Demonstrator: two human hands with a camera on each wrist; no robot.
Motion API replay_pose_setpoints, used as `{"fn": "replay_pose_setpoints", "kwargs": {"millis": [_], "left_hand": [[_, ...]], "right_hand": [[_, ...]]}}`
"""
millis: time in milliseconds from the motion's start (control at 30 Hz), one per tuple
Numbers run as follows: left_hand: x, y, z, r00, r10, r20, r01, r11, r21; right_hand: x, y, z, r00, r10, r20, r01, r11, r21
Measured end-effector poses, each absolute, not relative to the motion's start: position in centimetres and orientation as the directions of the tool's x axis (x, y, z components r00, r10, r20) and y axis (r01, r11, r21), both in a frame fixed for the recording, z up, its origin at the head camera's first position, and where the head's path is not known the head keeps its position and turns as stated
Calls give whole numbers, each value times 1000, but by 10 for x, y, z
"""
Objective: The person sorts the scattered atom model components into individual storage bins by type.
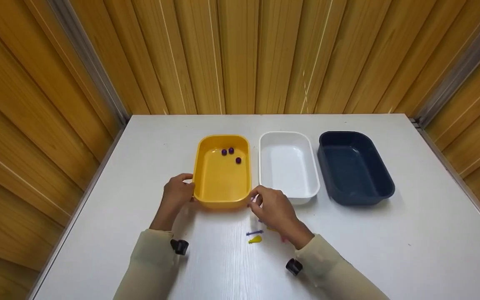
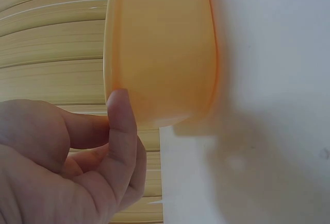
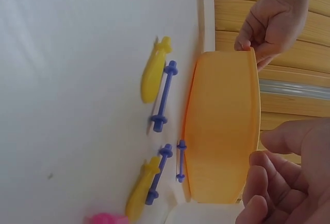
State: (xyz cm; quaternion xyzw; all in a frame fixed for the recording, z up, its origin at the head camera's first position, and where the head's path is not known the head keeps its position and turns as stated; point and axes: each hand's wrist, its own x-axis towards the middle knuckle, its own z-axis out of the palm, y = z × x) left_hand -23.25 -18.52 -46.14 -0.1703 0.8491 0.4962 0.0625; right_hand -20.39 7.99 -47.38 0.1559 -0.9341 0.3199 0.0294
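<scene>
A yellow tray sits on the white table with three small dark purple balls inside, toward its far end. My left hand pinches the tray's left rim near the front corner; in the left wrist view its fingers lie against the outer wall. At the front right corner my right hand has thumb and fingertips bent about the rim. Just in front of the tray, partly hidden by the right hand, lie purple rods with flanged ends, yellow pin-shaped pieces and a pink piece.
A white tray stands right of the yellow one, and a dark blue tray stands beyond it. Wood-patterned panels rise behind the table and along both sides.
</scene>
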Motion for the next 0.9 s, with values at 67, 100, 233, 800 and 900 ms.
{"fn": "replay_pose_setpoints", "kwargs": {"millis": [67, 100, 233, 800, 900], "left_hand": [[-232, -186, -462, -937, -223, -270, -344, 452, 823], [-232, -186, -463, -938, -222, -266, -341, 453, 824], [-233, -188, -466, -941, -221, -256, -331, 455, 826], [-231, -185, -462, -934, -230, -274, -350, 433, 831], [-231, -186, -462, -933, -233, -276, -353, 428, 832]], "right_hand": [[-203, 81, -475, -953, -272, 135, -297, 748, -593], [-203, 81, -476, -952, -276, 132, -299, 749, -591], [-202, 81, -481, -950, -296, 98, -297, 759, -579], [-215, 79, -488, -944, -295, -147, -208, 879, -429], [-218, 79, -490, -937, -296, -182, -200, 888, -414]]}}
